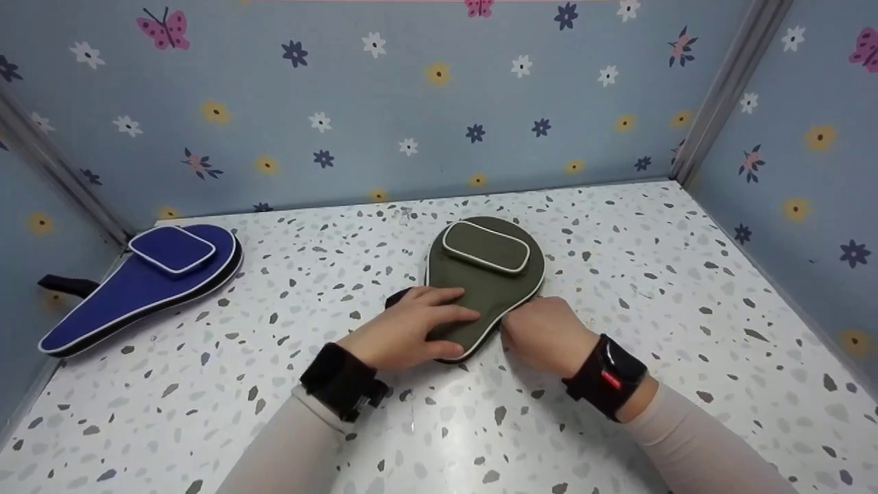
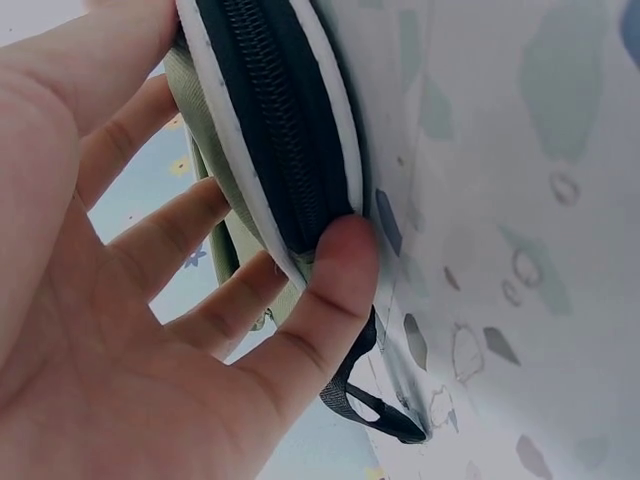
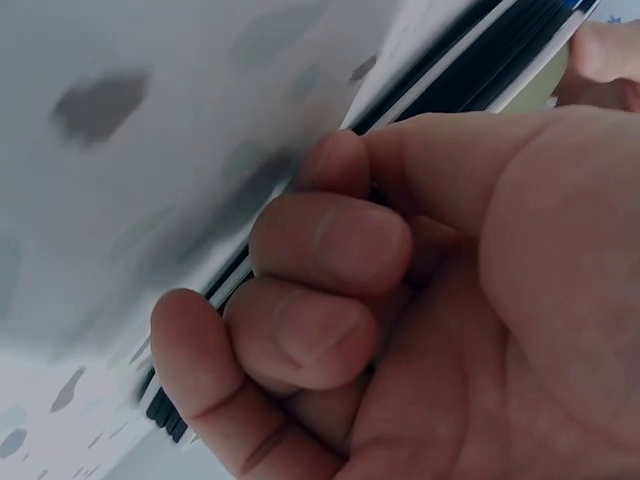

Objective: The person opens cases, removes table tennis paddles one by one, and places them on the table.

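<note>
An olive-green table tennis bat case (image 1: pixel 490 288) with white piping and a raised pocket (image 1: pixel 487 245) lies flat on the table, its narrow end toward me. My left hand (image 1: pixel 405 333) rests on the narrow part, fingers spread over the top. In the left wrist view, one fingertip touches the side beside the black zipper (image 2: pixel 270 110), and a black strap loop (image 2: pixel 345 400) hangs beyond. At the case's right edge my right hand (image 1: pixel 545 335) has curled fingers, with thumb and index finger pinching at the zipper side. The zipper pull itself is mostly hidden by those fingers.
A blue bat case (image 1: pixel 147 285) with a black strap (image 1: pixel 68 283) lies at the far left of the speckled white table (image 1: pixel 329 274). Flower-patterned panels (image 1: pixel 384 89) stand behind and on both sides. Each wrist wears a black band with a device.
</note>
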Demonstrator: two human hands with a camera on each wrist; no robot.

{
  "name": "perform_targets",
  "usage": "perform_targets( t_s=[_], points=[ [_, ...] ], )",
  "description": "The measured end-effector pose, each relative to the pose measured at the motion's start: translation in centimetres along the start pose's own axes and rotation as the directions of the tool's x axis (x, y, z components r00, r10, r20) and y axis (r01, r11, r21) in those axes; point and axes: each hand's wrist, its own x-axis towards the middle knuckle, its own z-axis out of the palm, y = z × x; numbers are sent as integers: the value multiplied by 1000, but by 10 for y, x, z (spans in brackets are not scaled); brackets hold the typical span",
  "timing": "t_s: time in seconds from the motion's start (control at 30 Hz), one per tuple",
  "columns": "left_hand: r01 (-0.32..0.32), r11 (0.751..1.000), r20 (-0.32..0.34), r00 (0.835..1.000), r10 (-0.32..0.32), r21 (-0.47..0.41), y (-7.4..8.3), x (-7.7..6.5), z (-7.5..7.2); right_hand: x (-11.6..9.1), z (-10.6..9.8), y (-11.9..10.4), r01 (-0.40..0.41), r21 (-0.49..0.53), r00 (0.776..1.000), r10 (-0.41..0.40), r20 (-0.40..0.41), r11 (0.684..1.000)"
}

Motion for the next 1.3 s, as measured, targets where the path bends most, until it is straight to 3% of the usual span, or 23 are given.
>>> perform_targets(
  t_s=[0.27,0.47,0.6,0.73,0.83,0.97,1.1,1.3],
  points=[
    [33,999,-12,999,-33,12,8,-1,1,1,-2,-1,22,35,999,-23,37,999],
    [58,998,-19,998,-57,20,17,0,5,4,-3,12,-31,34,997,28,67,999],
    [24,999,-16,1000,-24,27,18,0,5,7,0,22,-73,38,995,70,67,997],
    [-67,996,-39,997,69,54,14,2,4,10,5,29,-87,30,995,85,47,996],
    [-122,985,-71,989,131,121,8,4,6,13,8,32,-94,22,995,93,28,995],
    [-103,980,-63,991,115,172,2,6,12,15,11,33,-106,18,994,105,14,994],
    [-71,989,-22,997,75,127,-2,4,11,14,7,32,-95,7,994,95,49,995],
    [-94,992,-19,995,96,80,-3,3,6,5,-7,23,-54,-8,991,55,119,999]
  ],
)
